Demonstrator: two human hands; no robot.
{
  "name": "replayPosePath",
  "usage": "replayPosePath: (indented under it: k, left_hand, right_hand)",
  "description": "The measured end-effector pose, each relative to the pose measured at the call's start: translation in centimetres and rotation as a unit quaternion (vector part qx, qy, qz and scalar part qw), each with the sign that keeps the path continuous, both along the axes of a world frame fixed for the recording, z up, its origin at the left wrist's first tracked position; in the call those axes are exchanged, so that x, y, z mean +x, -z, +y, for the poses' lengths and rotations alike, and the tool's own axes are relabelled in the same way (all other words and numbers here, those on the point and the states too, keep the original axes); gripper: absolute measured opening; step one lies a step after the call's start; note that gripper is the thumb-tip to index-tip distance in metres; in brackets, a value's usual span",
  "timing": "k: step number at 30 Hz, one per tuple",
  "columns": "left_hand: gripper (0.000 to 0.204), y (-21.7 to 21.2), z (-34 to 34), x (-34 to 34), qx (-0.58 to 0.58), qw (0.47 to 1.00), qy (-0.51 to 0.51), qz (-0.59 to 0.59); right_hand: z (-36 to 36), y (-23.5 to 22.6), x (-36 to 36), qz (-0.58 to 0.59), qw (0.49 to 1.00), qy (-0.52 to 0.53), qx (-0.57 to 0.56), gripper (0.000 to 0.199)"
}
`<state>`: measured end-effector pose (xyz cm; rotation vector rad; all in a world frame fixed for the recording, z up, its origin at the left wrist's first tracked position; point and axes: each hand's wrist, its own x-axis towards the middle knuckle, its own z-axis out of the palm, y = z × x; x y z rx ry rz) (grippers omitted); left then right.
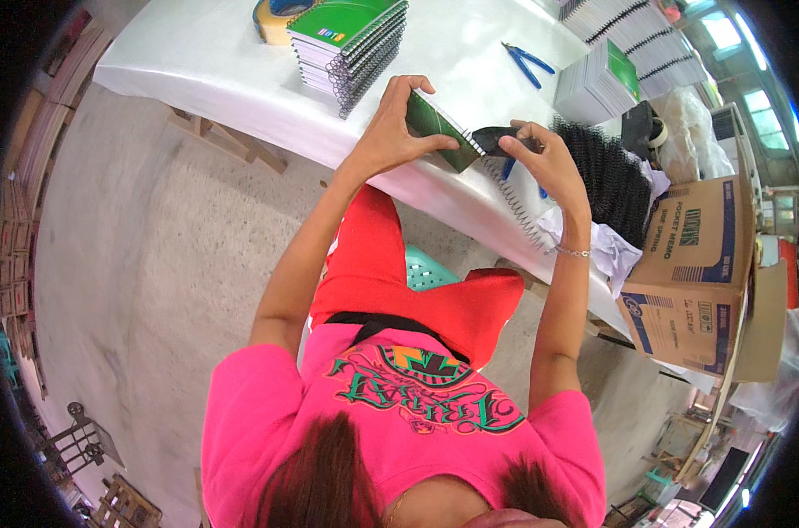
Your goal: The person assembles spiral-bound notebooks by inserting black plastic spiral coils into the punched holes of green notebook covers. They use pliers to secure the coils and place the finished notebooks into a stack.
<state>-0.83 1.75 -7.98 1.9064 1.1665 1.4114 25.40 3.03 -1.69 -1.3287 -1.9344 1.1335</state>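
My left hand [389, 132] grips a small green-covered notebook [433, 121] tilted up above the table's near edge, thumb across its cover. At the notebook's bound edge, my right hand [549, 163] pinches a dark, flat black piece [494, 139] between thumb and fingers; its exact kind is unclear. A wire spiral coil [521, 209] trails from that edge down past the table's edge, below my right hand. Partly hidden behind the right hand are blue handles [508, 168] of a tool. Left of the notebook stands a stack of spiral-bound green notebooks [351, 35].
Blue-handled pliers [524, 63] lie farther back on the white-covered table [206, 53]. A tape roll [276, 25] sits at the far left. Rightward are unbound notebooks [593, 84], a heap of black coils [604, 176] and a cardboard box [690, 233]. A green stool [428, 268] is below me.
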Motion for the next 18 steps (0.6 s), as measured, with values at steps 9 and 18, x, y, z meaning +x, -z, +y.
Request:
replayPosePath:
  k: [9,18]
  left_hand:
    - [0.081,0.2,0.2,0.1,0.001,1.0,0.01,0.003]
    - [0.083,0.0,-0.1,0.4,-0.02,1.0,0.009,0.01]
  right_hand:
    - [-0.8,2.1,0.5,0.066,0.997,-0.004,0.034,0.041]
    - [-0.6,1.4,0.0,-0.039,0.996,0.063,0.052,0.038]
